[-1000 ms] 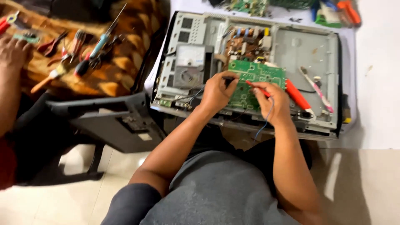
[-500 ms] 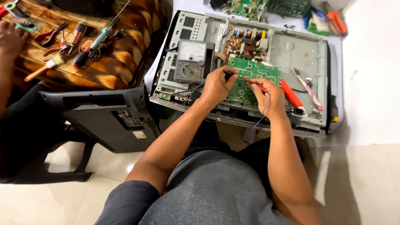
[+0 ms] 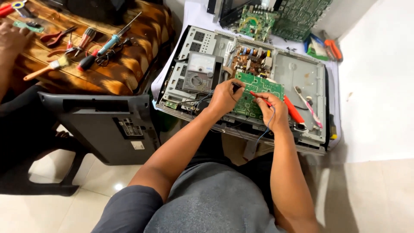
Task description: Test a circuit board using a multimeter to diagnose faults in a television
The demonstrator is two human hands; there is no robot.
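The green circuit board [image 3: 254, 97] lies flat inside the opened metal chassis [image 3: 297, 73], so both hands can come from above. The right hand [image 3: 271, 110] pinches a red probe [image 3: 258, 97], its tip on the board. The left hand [image 3: 224, 97] has its grip pressed around a dark probe at the board's left edge. Left of the board, the grey analogue meter [image 3: 199, 73] faces up, easy to read. A red-handled tool [image 3: 293, 110] rests right of the board.
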